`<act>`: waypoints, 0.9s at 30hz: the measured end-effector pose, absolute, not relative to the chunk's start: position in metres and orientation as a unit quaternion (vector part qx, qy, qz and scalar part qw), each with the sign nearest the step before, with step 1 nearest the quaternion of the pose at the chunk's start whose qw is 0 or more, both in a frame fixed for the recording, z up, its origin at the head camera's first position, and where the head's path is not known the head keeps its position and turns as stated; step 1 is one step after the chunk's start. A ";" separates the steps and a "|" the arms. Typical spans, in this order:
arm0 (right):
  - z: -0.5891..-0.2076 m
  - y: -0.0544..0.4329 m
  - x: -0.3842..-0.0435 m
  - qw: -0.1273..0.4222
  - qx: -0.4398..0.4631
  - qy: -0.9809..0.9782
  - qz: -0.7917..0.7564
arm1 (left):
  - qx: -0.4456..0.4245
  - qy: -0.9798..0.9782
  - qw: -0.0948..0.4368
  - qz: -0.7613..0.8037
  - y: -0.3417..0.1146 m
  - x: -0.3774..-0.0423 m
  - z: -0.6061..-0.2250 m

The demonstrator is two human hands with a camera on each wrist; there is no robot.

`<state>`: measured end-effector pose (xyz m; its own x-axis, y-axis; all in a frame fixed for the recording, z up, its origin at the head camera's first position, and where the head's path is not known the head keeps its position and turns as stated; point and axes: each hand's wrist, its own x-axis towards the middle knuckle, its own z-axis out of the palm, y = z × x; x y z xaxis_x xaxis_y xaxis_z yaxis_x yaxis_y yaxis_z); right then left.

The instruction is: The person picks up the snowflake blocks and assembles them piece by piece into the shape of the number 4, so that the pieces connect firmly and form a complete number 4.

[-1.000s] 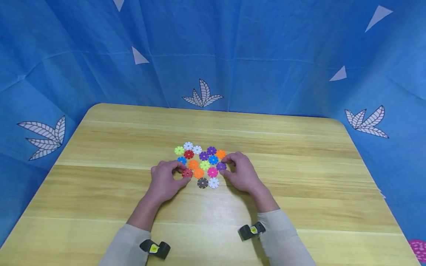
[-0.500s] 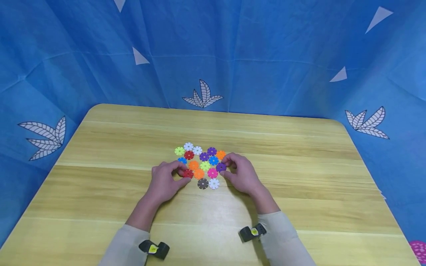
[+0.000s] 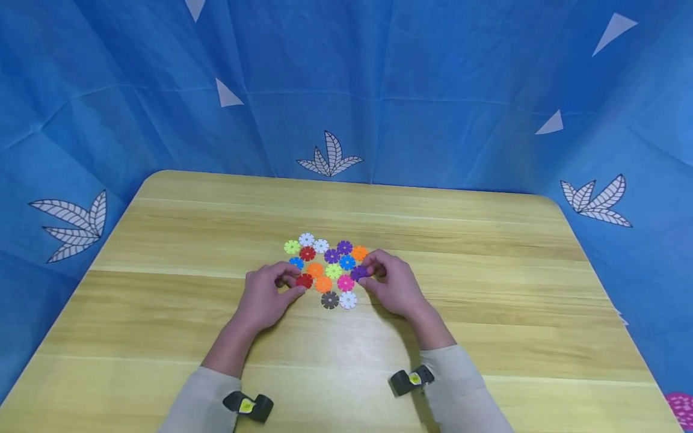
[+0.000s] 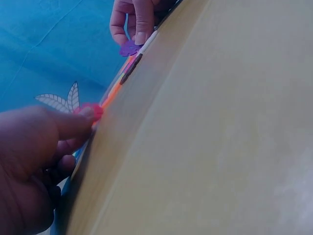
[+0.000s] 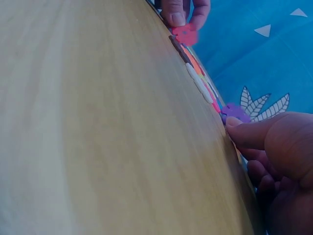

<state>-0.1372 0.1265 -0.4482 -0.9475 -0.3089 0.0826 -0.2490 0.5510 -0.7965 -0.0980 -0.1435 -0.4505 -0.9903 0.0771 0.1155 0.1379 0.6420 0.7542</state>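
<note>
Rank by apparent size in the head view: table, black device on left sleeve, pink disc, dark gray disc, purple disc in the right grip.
1. Table
2. Black device
3. Pink disc and dark gray disc: look alike, not ranked apart
Unranked: purple disc, partly covered by the right grip

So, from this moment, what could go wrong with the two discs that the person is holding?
The held red disc might slip, since the left grip pinches it near its edge. The held purple disc could nudge the pink disc close beside it. The right grip is also very near an orange disc, so it may knock that one out of place.
</note>
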 end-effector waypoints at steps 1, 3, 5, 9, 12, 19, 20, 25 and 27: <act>-0.448 0.126 -0.137 0.035 -0.156 0.881 -0.446 | -0.057 -0.906 0.035 -0.418 -0.143 -0.098 -0.450; -0.449 0.126 -0.137 0.037 -0.153 0.882 -0.445 | -0.054 -0.907 0.033 -0.417 -0.143 -0.097 -0.450; -0.449 0.126 -0.137 0.039 -0.149 0.882 -0.446 | -0.052 -0.906 0.031 -0.418 -0.144 -0.097 -0.450; -0.450 0.127 -0.136 0.033 -0.151 0.879 -0.452 | -0.051 -0.903 0.030 -0.426 -0.144 -0.097 -0.450; -0.451 0.128 -0.136 0.029 -0.158 0.874 -0.459 | -0.048 -0.898 0.029 -0.436 -0.144 -0.097 -0.450; -0.452 0.128 -0.137 0.021 -0.167 0.859 -0.484 | -0.036 -0.884 0.022 -0.467 -0.143 -0.098 -0.449; -0.451 0.128 -0.137 0.017 -0.170 0.857 -0.487 | -0.035 -0.880 0.022 -0.473 -0.143 -0.098 -0.449; -0.450 0.127 -0.138 0.009 -0.168 0.848 -0.503 | -0.033 -0.864 0.028 -0.502 -0.143 -0.098 -0.447; -0.449 0.127 -0.138 0.011 -0.162 0.846 -0.509 | -0.030 -0.861 0.029 -0.506 -0.143 -0.098 -0.445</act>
